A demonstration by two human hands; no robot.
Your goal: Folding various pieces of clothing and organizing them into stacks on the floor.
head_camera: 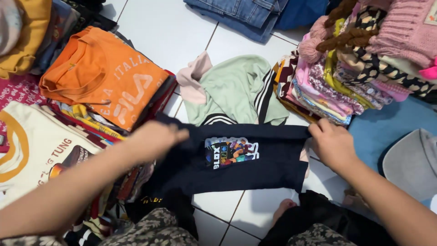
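White tiled floor (173, 32) w/ dark grout lines, piles of clothes all round the edges. Centre of frame: a dark navy cotton T-shirt with a small multicoloured print panel (236, 161), stretched flat-ish across the tiles between both hands. Left hand (157, 139) at centre-left, fingers closed on the shirt's left edge; right hand (332, 143) at centre-right, fingertips pinching the right edge near its top corner. Fabric looks thin, soft, very light – it'll sag and crease wherever it isn't held, no stiffness of its own, not slippery, nothing fragile. Best grip prob. at the side seams or corners, as now, so the cloth stays taut betw. the hands. Just above it, touching its top edge, a pale green garment with black-and-white stripes and a pink sleeve (232, 89). Upper left: folded orange T-shirt with white lettering (107, 75) on top of a stack; lower left a cream printed T-shirt (36, 146). Upper right: stack of folded patterned clothes in pinks and florals (327, 86), a pink knit piece above it. Top centre: blue denim jeans (241, 13). Far right a grey cap (412, 161) on blue cloth.
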